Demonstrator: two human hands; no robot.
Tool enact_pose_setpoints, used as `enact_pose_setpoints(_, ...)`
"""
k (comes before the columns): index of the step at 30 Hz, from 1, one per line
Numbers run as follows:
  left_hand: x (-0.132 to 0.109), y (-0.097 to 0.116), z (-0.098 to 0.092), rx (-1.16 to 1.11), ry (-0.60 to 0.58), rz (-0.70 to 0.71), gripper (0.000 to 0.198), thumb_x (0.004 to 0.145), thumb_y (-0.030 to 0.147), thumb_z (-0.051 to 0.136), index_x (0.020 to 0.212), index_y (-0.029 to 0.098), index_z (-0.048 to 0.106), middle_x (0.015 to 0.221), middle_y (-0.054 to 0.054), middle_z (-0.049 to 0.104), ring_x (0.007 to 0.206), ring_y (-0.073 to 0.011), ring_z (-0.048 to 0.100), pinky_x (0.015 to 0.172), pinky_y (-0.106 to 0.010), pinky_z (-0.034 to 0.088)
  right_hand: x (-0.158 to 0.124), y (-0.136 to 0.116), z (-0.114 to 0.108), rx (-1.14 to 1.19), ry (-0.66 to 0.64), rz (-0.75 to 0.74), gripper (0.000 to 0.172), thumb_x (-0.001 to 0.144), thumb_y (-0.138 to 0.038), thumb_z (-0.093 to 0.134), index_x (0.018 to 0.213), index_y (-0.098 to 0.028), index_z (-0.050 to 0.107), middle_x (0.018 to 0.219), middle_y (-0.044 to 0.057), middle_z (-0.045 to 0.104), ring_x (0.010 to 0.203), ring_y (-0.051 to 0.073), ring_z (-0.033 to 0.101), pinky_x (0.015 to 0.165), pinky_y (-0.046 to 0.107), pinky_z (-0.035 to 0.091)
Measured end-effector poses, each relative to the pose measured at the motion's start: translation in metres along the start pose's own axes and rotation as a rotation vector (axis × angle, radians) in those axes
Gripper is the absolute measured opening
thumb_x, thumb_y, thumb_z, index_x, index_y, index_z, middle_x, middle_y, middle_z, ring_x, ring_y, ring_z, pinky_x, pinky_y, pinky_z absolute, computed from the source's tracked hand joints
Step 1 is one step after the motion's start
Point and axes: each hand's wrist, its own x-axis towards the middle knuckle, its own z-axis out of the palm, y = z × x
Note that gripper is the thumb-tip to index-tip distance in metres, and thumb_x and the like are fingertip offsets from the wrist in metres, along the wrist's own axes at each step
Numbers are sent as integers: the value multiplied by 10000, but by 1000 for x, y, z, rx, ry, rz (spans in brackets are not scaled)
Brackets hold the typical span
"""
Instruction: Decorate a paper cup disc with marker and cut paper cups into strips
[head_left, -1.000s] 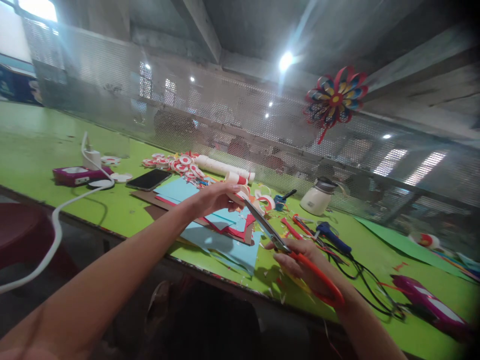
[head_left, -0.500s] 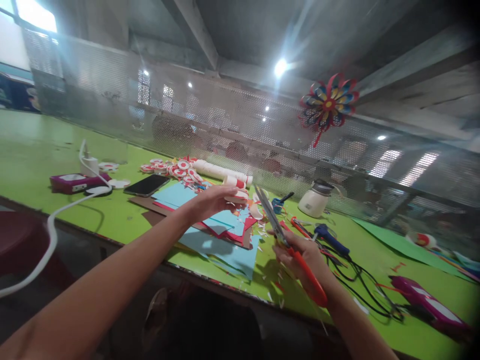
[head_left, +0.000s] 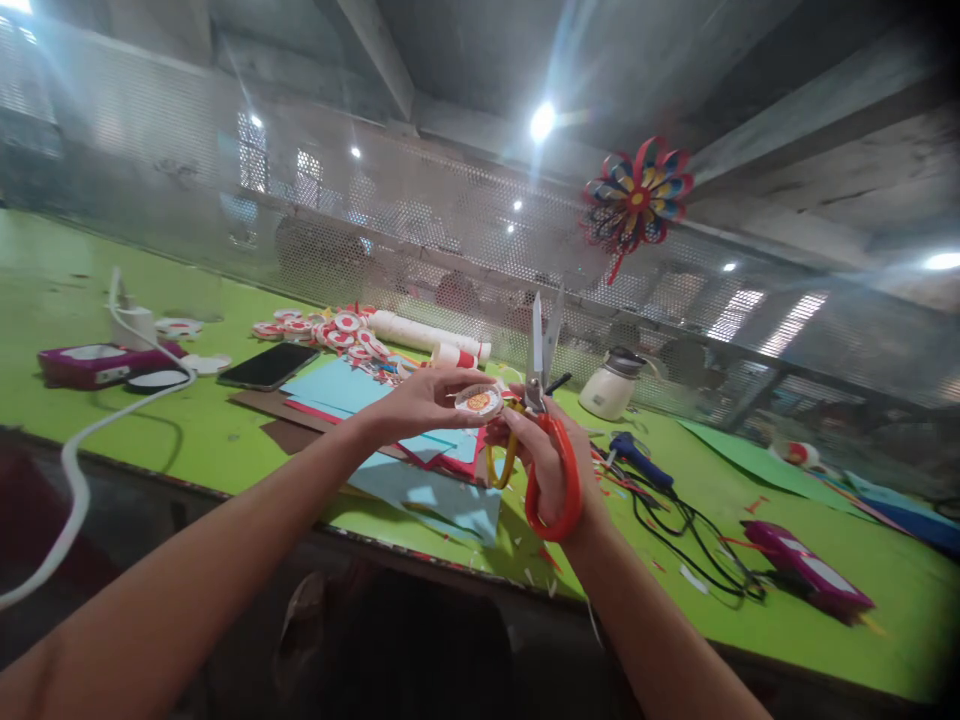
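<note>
Disc (head_left: 480,402) now faces you | left hand (head_left: 424,402) pinches it | right hand (head_left: 546,465) holds scissors (head_left: 534,393), blades swung up: apparently not cutting

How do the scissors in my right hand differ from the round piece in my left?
The scissors are long, with metal blades and orange and yellow handles; the round piece is small and white-rimmed with an orange print. The scissors stand open, blades up, in your right hand; the round piece shows its printed face in your left hand. Both are held above the green table.
</note>
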Motion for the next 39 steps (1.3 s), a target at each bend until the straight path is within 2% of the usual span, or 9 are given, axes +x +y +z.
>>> enact_pose_setpoints(4, 1, -4, -1, 75, -24, 47, 501, 687, 288, 799, 1140, 130, 656, 1140, -128, 672, 1040, -218, 622, 901, -352, 486, -1, 4, 6, 33, 16, -19, 503, 747, -287, 724, 1225, -200, 592, 809, 15, 688, 711, 168, 644, 701, 331, 534)
enact_pose_setpoints(9, 2, -4, 1, 106, -51, 98, 447, 710, 306, 778, 1111, 142, 671, 1121, -113, 672, 1041, -209, 616, 908, -351, 488, -3, 6, 3, -13, 13, -40, 481, 767, -267, 697, 1230, -201, 582, 759, -1, 661, 675, 162, 629, 670, 317, 499)
enact_pose_setpoints(15, -1, 2, 2, 101, -44, 27, 408, 738, 330, 758, 1106, 169, 694, 1134, -92, 670, 1034, -200, 610, 898, -343, 497, -4, 9, 0, -70, 36, -65, 441, 776, -257, 674, 1202, -192, 581, 752, -9, 628, 665, 159, 608, 639, 302, 482)
enact_pose_setpoints(21, -4, 8, -4, -47, -59, -54, 447, 779, 339, 728, 1184, 160, 665, 1168, -129, 676, 1021, -222, 630, 885, -377, 510, -4, 5, -7, -249, 71, -62, 294, 789, -293, 631, 1058, -173, 625, 675, -30, 599, 575, 135, 559, 613, 289, 464)
enact_pose_setpoints(24, -5, 9, -6, -79, -77, -75, 478, 797, 336, 716, 1230, 149, 637, 1154, -156, 684, 1050, -244, 636, 917, -407, 500, -6, 5, -14, -309, 26, -81, 310, 765, -278, 647, 1057, -178, 620, 747, -10, 629, 674, 165, 612, 690, 315, 486)
enact_pose_setpoints(28, -5, 10, -4, -90, -74, -131, 456, 806, 331, 711, 1218, 148, 640, 1302, -177, 600, 1078, -275, 641, 898, -421, 521, -6, 7, -18, -237, -40, -103, 364, 785, -295, 666, 1130, -198, 596, 935, 33, 666, 892, 209, 641, 841, 362, 488)
enact_pose_setpoints(30, -6, 10, -2, -100, -79, -142, 451, 796, 330, 721, 1204, 155, 645, 1367, -172, 549, 1084, -280, 639, 877, -417, 534, -6, 6, -16, -166, -30, -72, 331, 802, -325, 666, 1101, -195, 609, 948, 44, 678, 886, 210, 651, 856, 375, 495)
enact_pose_setpoints(36, -4, 6, 0, -60, -182, -52, 475, 800, 268, 717, 1260, 215, 610, 1339, -125, 583, 1194, -231, 570, 966, -361, 484, -5, 7, -7, 32, 4, -12, 348, 806, -342, 683, 1115, -197, 616, 838, 25, 681, 782, 192, 649, 785, 359, 518)
enact_pose_setpoints(39, -3, 6, 2, 21, -232, -35, 459, 797, 272, 716, 1245, 234, 624, 1363, -110, 558, 1176, -233, 576, 948, -355, 493, -5, 10, -8, 78, -1, -13, 364, 787, -318, 689, 1127, -205, 624, 808, 14, 675, 771, 193, 641, 774, 354, 518)
